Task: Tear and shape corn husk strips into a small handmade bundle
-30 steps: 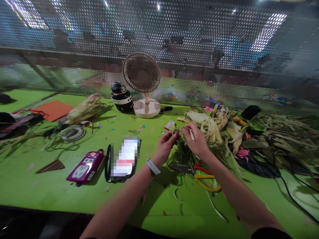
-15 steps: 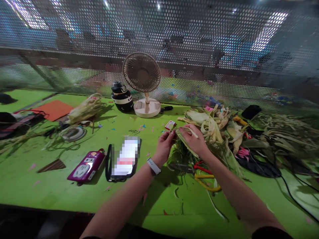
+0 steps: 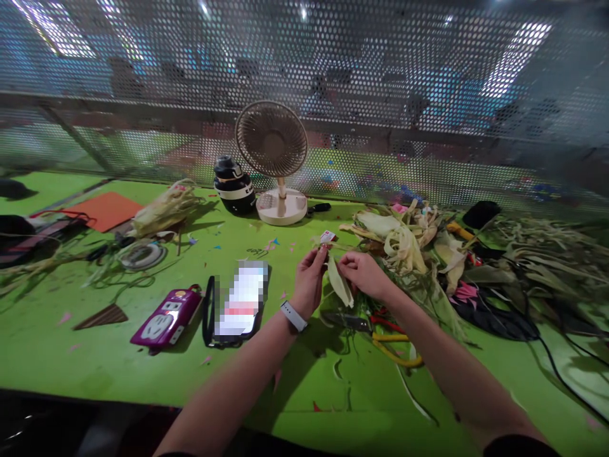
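Note:
My left hand [image 3: 311, 276] pinches a pale green corn husk [image 3: 339, 285] at its upper end, and the strip hangs down from the fingertips. At the husk's right edge, my right hand [image 3: 365, 274] has its thumb and fingers closed on it; the exact contact is small. Below the hands lie scissors [image 3: 354, 322] with dark blades. Beside them are red handles [image 3: 383, 320] and yellow handles [image 3: 397, 352]. A heap of loose husks [image 3: 404, 238] spreads just beyond my right hand. Behind my left fingertips sits a small red and white box [image 3: 328, 236], partly hidden.
A phone [image 3: 242, 298] and a purple power strip [image 3: 166, 320] lie left of my arms. A fan [image 3: 273, 139] and a black bottle [image 3: 233, 187] stand before the perforated metal screen [image 3: 361, 76]. Tape [image 3: 143, 255] and a husk bundle [image 3: 166, 206] lie far left; black cables [image 3: 547, 355] run right.
The husk has swung from lying under my right hand to hanging between both hands. My right hand has shifted slightly down and back, and its fingers have drawn in.

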{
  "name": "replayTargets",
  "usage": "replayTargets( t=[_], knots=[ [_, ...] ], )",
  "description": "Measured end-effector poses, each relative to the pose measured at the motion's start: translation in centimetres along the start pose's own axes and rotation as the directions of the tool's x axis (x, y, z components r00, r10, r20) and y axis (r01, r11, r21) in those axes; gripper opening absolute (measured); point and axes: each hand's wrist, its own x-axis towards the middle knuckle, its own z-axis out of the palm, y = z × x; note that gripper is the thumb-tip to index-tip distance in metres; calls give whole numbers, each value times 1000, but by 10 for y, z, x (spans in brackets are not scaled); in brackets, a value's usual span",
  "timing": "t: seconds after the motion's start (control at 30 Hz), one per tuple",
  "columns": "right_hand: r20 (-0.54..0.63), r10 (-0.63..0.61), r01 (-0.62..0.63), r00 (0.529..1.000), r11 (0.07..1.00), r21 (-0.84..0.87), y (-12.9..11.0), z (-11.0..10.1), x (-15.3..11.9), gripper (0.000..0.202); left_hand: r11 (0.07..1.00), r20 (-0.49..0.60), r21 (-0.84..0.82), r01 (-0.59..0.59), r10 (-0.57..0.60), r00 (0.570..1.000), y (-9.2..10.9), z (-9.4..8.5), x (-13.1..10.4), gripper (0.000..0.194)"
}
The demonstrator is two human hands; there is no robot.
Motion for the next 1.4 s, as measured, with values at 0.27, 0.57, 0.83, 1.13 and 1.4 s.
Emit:
replayTargets(
  t=[0.27, 0.57, 0.83, 1.13, 1.4],
  knots=[
    [-134, -273, 184, 953, 867, -463, 5, 7, -3, 8, 998, -5, 58, -11, 11, 1000, -4, -3, 3, 22],
    [-82, -594, 454, 800, 689, -565, 0, 5, -5, 12, 999, 25, -19, 35, -35, 999, 1, 0, 1, 21],
    [-327, -235, 250, 915, 968, 4, -8, 2, -3, 28, 991, 118, 38, 131, -134, 984, 2, 0, -5, 25],
    [-344, -39, 142, 938, 950, 278, -5, 4, 0, 36, 986, 160, 99, 136, -150, 976, 1, 0, -6, 33],
    [-315, -140, 221, 939, 945, 241, -4, 3, 0, 28, 989, 186, 71, 129, -140, 973, 2, 3, -5, 38]
  ],
)
